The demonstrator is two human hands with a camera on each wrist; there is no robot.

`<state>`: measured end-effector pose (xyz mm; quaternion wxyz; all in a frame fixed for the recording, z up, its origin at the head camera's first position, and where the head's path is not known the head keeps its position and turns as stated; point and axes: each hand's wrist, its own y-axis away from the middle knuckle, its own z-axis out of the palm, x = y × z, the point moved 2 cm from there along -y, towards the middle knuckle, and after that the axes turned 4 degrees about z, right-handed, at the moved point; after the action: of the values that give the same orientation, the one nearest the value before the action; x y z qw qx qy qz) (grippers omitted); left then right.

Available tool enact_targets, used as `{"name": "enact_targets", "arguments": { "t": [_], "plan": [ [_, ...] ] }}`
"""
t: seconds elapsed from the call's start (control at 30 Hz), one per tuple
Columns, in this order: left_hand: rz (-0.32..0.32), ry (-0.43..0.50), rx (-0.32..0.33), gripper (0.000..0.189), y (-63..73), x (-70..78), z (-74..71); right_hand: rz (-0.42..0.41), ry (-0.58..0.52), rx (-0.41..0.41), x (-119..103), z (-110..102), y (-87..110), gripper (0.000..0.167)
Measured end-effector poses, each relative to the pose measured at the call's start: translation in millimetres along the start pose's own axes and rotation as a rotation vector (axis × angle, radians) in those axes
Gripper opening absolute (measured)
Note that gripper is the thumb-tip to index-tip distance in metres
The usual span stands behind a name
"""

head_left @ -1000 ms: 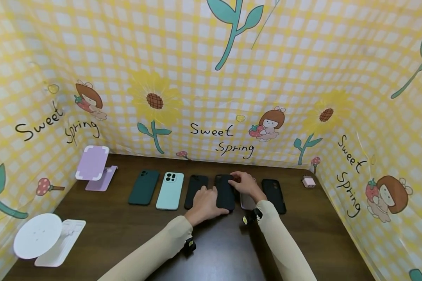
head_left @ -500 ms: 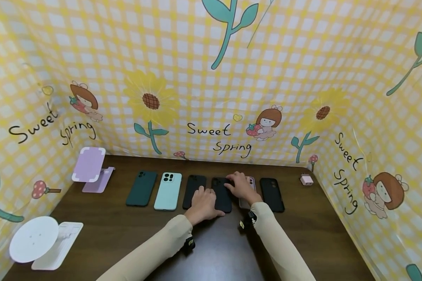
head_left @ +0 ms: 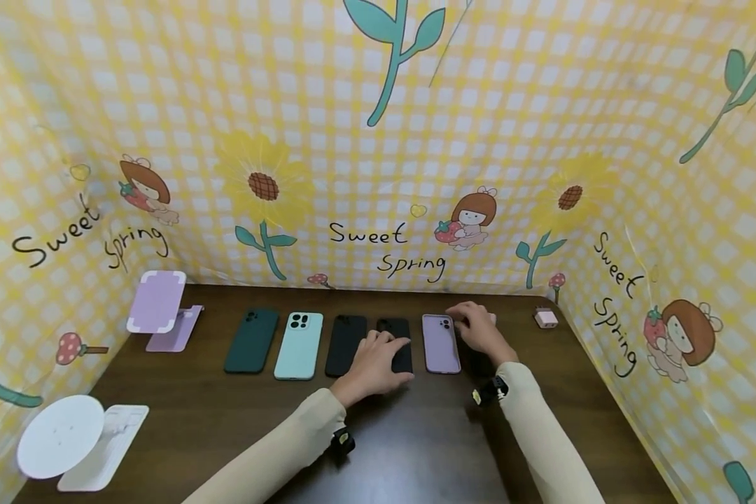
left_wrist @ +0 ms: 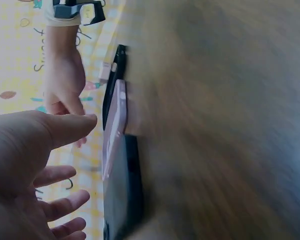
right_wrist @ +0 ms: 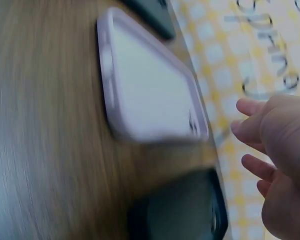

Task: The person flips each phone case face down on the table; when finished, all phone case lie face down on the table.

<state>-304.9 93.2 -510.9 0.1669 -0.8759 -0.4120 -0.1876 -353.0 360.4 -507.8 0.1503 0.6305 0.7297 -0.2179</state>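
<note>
My left hand [head_left: 373, 360] hovers with spread fingers over a black phone case [head_left: 404, 360], partly covering it; in the left wrist view a gap shows between thumb and case. To its right lies a light purple phone case [head_left: 441, 346], its hollow side up. My right hand [head_left: 477, 327] is at the purple case's right, above another black phone case [right_wrist: 182, 210] that it largely hides in the head view. Its fingers are loosely bent around nothing in the right wrist view. Left of the left hand lies a further black phone case [head_left: 345, 343].
A mint phone case [head_left: 299, 350] and a dark green phone case [head_left: 250, 344] continue the row leftward. A purple stand [head_left: 157, 301] and a white round stand [head_left: 59, 437] are at the left. A pink charger plug [head_left: 546, 318] sits at the right, and a checked cloth [head_left: 315, 154] backs the table.
My right hand has left the black case beside my left hand and moved right, past the purple case, which is now uncovered. The left hand's thumb and fingers have spread and lifted off.
</note>
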Motion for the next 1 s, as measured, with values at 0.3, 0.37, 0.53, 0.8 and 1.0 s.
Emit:
{"name": "enact_targets", "arguments": {
  "t": [0.3,0.37,0.53,0.8,1.0],
  "plan": [
    [0.029,0.009,-0.03,0.061,-17.2,19.3,21.4,-0.017,0.049,-0.065,26.9,1.2,-4.1,0.034],
    [0.034,-0.022,-0.054,0.059,-21.3,24.5,27.4,-0.018,0.078,-0.093,25.4,4.2,-5.6,0.036],
    [0.039,-0.15,-0.092,0.045,-30.5,31.8,40.2,-0.031,0.19,-0.143,17.9,12.4,-7.1,0.041],
    [0.064,-0.262,-0.028,0.011,-42.1,36.5,48.6,-0.103,0.272,-0.118,14.2,14.2,-7.9,0.026],
    [0.049,-0.371,-0.051,0.042,-51.1,49.7,54.0,-0.12,0.257,-0.132,17.8,6.7,-6.8,0.019]
  ]
}}
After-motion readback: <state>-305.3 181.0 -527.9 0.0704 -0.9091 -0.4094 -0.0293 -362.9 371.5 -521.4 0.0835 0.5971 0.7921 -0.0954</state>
